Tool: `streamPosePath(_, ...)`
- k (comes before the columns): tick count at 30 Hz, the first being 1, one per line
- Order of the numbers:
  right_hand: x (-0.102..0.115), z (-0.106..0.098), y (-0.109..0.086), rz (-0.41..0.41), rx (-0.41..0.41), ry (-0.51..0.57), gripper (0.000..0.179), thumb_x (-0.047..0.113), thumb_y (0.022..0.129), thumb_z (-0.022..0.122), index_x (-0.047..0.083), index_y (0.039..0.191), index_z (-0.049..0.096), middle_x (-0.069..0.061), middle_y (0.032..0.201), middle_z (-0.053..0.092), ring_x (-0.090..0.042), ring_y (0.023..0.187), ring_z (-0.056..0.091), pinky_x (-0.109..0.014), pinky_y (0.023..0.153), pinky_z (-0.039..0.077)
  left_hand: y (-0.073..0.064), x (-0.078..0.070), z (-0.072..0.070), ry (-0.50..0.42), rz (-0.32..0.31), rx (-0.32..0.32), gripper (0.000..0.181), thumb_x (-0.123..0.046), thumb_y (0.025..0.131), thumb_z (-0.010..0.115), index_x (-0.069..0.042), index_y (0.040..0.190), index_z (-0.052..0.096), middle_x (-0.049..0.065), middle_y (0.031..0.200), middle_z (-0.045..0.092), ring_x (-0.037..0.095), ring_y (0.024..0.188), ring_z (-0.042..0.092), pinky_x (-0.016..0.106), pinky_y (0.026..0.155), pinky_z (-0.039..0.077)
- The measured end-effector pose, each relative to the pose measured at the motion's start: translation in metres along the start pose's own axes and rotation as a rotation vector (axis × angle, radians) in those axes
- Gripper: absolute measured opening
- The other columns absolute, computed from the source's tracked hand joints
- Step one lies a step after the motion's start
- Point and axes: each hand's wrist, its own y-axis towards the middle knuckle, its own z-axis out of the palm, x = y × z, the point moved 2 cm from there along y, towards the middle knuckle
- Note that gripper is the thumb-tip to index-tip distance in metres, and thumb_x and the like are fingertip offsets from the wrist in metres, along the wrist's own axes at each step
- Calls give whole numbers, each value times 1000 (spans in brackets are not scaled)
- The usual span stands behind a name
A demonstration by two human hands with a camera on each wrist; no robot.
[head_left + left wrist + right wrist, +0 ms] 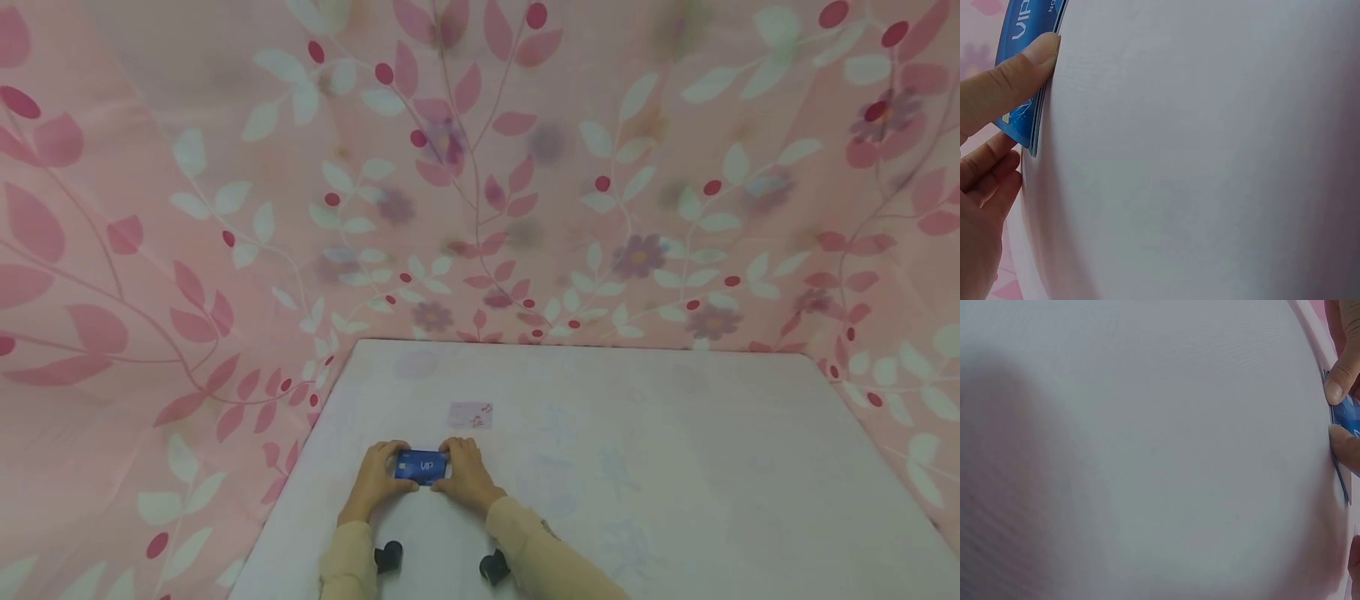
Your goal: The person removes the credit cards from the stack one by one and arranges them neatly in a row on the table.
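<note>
A small stack of blue cards, its top card [422,467] printed "VIP", lies flat between both hands in the head view. My left hand [377,479] holds its left end, with the thumb over the near edge and fingers at the far edge. At the other end my right hand [471,475] grips it the same way. Layered card edges show below the left thumb [1042,50] in the left wrist view. In the right wrist view the right thumb [1342,439] presses the blue face. A pale card [470,415] with a floral print lies just beyond the hands.
A white-covered table [675,467] spreads around and to the right of the hands. Pink leaf-patterned fabric [480,167] rises behind and beside it. Dark wrist-camera pieces [388,557] show beside the forearms.
</note>
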Motion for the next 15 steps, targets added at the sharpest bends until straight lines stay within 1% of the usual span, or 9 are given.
streamPosePath(4, 1, 0, -4, -29, -7, 33, 55, 14, 67, 84, 7, 112, 52, -2, 100, 54, -15, 93, 47, -30, 85, 45, -1, 0, 1, 0, 7, -13, 60, -13, 50, 90, -5, 103, 64, 15, 103, 63, 36, 103, 52, 55, 94, 40)
streamPosePath(8, 2, 0, -7, -78, 0, 36, 60, 13, 66, 84, 4, 116, 51, -5, 102, 54, -15, 93, 49, -31, 86, 46, -2, 0, 1, 9, 25, -31, 60, -13, 49, 90, -4, 103, 65, 15, 101, 64, 36, 100, 53, 54, 92, 41)
streamPosePath(11, 2, 1, -8, -112, 4, 8, 61, 12, 68, 82, 3, 119, 51, -6, 106, 54, -15, 96, 49, -30, 89, 46, -2, 0, 0, 4, 28, -36, 60, -12, 50, 90, -4, 104, 65, 16, 101, 63, 37, 101, 54, 54, 93, 41)
streamPosePath(14, 2, 2, -9, -144, 1, -30, 59, 10, 71, 79, 2, 122, 50, -7, 109, 53, -17, 100, 49, -31, 92, 45, -3, 1, 0, 8, 22, -36, 61, -13, 51, 90, -3, 106, 65, 17, 104, 64, 38, 103, 54, 54, 94, 41)
streamPosePath(15, 2, 2, -9, -154, -1, -43, 58, 10, 71, 78, 2, 122, 50, -7, 109, 52, -18, 101, 49, -31, 93, 45, -3, 1, 0, 0, 11, -36, 62, -13, 51, 90, -2, 106, 65, 17, 105, 64, 38, 104, 54, 54, 96, 40)
